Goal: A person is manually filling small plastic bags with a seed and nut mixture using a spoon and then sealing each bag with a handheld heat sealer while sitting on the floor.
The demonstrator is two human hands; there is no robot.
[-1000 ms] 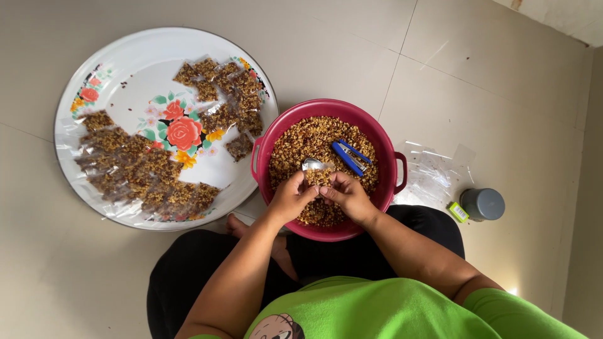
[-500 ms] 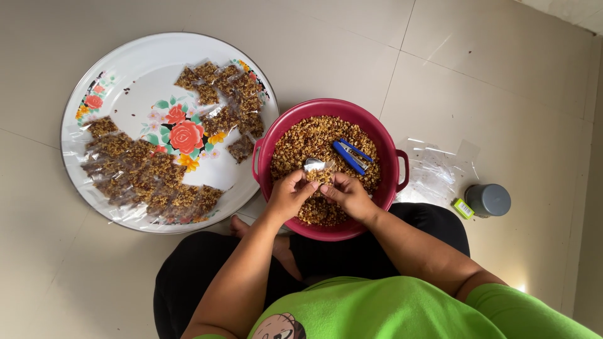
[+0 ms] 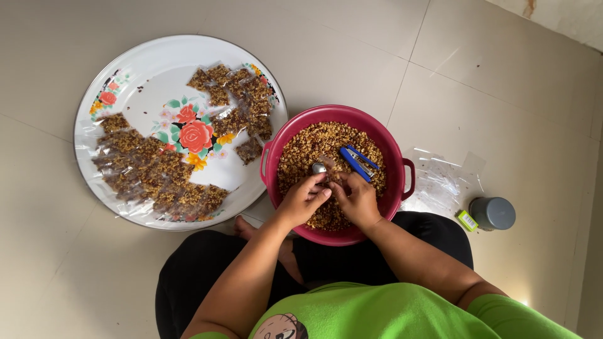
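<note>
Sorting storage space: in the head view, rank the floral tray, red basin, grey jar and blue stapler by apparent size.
1. Floral tray
2. Red basin
3. Grey jar
4. Blue stapler; longer than the jar but slimmer, so these two are close.

Small clear plastic packet [image 3: 328,168] part-filled with brown crumbly snack mix, pinched between both sets of fingertips over the near half of the round dark-red plastic basin [image 3: 397,194]. Packet mostly hidden by fingers (can't tell whether its mouth is open or sealed). Basin sits on the floor just right of the tray, filled nearly to the rim with the same brown-and-reddish mix [image 3: 301,147]. Silver metal spoon [image 3: 319,168] lies bowl-up on the mix, touching the packet's left side.
</note>
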